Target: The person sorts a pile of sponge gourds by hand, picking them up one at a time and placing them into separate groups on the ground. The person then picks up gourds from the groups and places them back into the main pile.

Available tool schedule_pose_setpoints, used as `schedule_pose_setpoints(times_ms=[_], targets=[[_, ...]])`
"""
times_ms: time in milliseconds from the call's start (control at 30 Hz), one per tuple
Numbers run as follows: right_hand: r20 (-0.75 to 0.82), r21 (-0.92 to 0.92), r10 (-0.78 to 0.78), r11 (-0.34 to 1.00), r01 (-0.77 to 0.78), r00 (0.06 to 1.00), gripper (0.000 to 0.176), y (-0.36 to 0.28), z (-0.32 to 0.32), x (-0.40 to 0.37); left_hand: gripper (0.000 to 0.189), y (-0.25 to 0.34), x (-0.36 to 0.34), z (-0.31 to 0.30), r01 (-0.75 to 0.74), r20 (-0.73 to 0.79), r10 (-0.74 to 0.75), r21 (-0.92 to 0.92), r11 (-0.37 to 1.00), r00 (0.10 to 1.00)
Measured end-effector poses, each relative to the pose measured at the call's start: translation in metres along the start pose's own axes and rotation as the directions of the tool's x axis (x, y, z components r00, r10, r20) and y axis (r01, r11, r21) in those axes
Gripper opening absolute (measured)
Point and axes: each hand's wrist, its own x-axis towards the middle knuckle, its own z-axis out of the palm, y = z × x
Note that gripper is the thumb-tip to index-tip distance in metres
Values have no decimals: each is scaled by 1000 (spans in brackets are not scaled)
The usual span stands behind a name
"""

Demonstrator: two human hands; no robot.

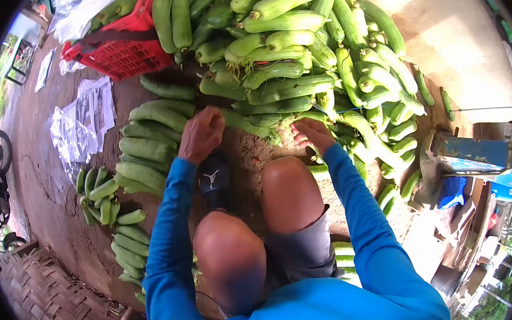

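1. The left hand (202,134) is curled tight around one end of a long gourd (248,124).
2. The right hand (311,134) lies loose and flat. It holds nothing and is just beside the gourd's other end.
3. The long gourd lies at the near edge of the big pile (295,53). It points sideways, from the left hand toward the right hand.
4. A neat row of gourds (145,148) lies just left of the big pile.
5. A red basket (119,53) sits at the pile's far left side.

The long dark-green gourd (252,124) at your left hand (201,135) lies flat on the dirt floor (250,160) at the heap's (295,47) near edge, its far end slanting toward your right hand (313,134).
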Motion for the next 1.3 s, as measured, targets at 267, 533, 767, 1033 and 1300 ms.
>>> schedule_pose_setpoints(times_ms=[267,533,767,1033,1300], targets=[[-111,-72,-121,991,114,986,31,-29,-32,14,40,-7,149,29,6,-311,28,108,994,950],[-92,251,-106,960,126,990,53,-86,-23,67,57,25,160,55,207,-35,-204,151,967,978],[-143,45,68,997,-63,987,90,-154,-9,101,54,61,92,58,171,-194,-156,66,983,969],[-190,217,-30,973,72,981,72,-80,-35,103,36,12,10,5,436,269,-562,-881,184,782],[45,370,-281,896,245,959,44,-38,-12,27,38,-48,-158,-33,188,173,-726,-980,-62,665]])
